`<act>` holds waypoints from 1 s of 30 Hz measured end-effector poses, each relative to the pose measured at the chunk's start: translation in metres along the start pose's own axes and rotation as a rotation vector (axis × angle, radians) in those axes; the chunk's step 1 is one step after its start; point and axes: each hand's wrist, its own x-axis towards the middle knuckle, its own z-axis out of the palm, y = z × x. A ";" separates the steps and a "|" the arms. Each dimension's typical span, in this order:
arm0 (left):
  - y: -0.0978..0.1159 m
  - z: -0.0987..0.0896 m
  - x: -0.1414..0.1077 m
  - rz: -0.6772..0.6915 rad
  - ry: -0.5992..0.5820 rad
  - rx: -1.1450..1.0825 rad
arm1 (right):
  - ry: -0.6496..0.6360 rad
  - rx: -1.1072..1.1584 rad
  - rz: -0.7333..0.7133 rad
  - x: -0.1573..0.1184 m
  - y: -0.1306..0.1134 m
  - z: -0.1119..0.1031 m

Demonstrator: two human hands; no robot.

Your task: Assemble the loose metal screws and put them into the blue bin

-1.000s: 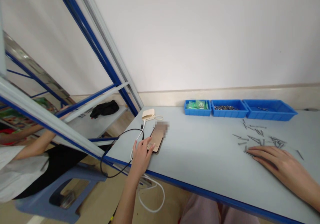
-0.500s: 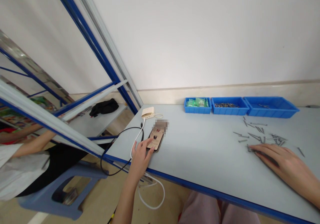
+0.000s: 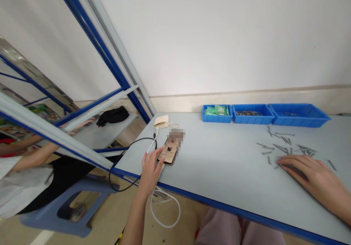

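Note:
My left hand (image 3: 150, 167) lies at the near end of a phone (image 3: 169, 153) with a lit screen, its fingers apart and touching the phone's lower part. On the right side of the table, my right hand (image 3: 307, 172) rests with thumb and fingertips pinched at a small metal screw (image 3: 278, 166). Just left of these fingertips lies a loose screw (image 3: 269, 160). Several more screws (image 3: 305, 150) are scattered beyond the hand. Part of the phone's upper end is blurred out.
Three blue bins stand by the wall: one with green packets (image 3: 216, 110), one with small metal parts (image 3: 248, 113), and a larger bin (image 3: 301, 121) with a few screws. A cream power bank (image 3: 161, 122) and white cable (image 3: 179, 210) are left. Another person's arm (image 3: 30, 161) shows.
A screw that was at my right fingertips now lies apart on the table, and the fingers are at another. My left hand has drawn slightly down and left on the phone.

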 end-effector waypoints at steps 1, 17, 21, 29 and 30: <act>-0.002 0.000 0.001 -0.005 0.015 -0.002 | 0.005 0.000 -0.001 0.000 0.000 0.000; -0.007 -0.007 0.015 -0.001 0.030 0.054 | 0.018 0.024 -0.029 0.006 0.003 0.008; -0.004 -0.007 0.021 0.019 0.000 0.073 | -0.044 0.055 -0.028 0.013 0.004 0.007; -0.001 -0.010 0.033 0.060 -0.026 0.103 | -0.092 0.114 0.151 0.038 -0.009 -0.006; -0.001 -0.011 0.035 0.062 -0.029 0.104 | -0.113 0.123 0.173 0.043 -0.014 -0.009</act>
